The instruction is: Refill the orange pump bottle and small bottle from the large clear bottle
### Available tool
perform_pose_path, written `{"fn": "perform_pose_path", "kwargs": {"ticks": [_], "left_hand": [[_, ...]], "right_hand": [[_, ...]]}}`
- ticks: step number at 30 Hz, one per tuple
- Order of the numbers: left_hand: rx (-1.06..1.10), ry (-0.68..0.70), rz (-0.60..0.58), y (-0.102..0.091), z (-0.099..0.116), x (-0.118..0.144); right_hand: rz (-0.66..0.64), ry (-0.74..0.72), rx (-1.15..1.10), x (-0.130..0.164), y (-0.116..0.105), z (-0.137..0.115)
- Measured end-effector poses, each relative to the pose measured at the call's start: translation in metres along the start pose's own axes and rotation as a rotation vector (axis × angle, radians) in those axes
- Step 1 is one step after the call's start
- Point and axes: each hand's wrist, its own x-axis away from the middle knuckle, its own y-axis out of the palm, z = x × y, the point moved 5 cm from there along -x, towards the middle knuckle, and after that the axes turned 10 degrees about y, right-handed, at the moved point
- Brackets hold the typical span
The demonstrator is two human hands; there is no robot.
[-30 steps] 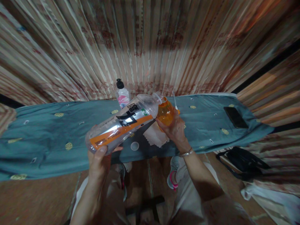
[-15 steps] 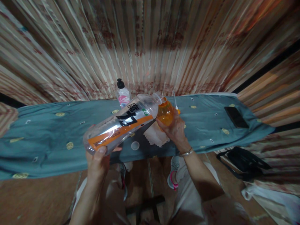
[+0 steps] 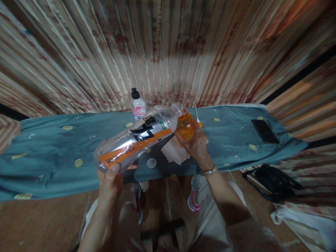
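Left hand [image 3: 110, 182] fingers grasp base of big bottle [image 3: 136, 138], tilted, near-empty: likely light, thin, crushable, slick. Right hand [image 3: 195, 143] fingers clasp orange bottle [image 3: 185, 127] at body; mouths touching.

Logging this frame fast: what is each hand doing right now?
Left hand: closed on the base of the large clear bottle, tipped on its side.
Right hand: closed around the small orange bottle.

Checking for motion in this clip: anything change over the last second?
Almost nothing. The left hand holds the base of the big clear bottle, tilted mouth-first at the small orange bottle in the right hand. Grips, tilt, the cap and phone on the cloth are unchanged.
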Motion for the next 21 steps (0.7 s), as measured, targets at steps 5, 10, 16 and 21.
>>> {"fn": "perform_pose_path", "kwargs": {"ticks": [5, 10, 16, 21], "left_hand": [[-0.032, 0.047, -0.033, 0.0005, 0.0009, -0.0005], [-0.055, 0.061, -0.058, 0.0017, 0.0029, 0.0002], [-0.072, 0.055, -0.053, 0.001, 0.0016, 0.0003], [-0.032, 0.021, -0.039, 0.0015, 0.0003, -0.0009]], "right_hand": [[-0.014, 0.009, -0.02, -0.0002, -0.0003, -0.0005], [-0.036, 0.04, -0.025, 0.0001, 0.0008, 0.0013], [-0.023, 0.039, -0.02, 0.0004, 0.0007, 0.002], [-0.031, 0.041, -0.04, 0.0003, 0.0016, 0.0026]]}}
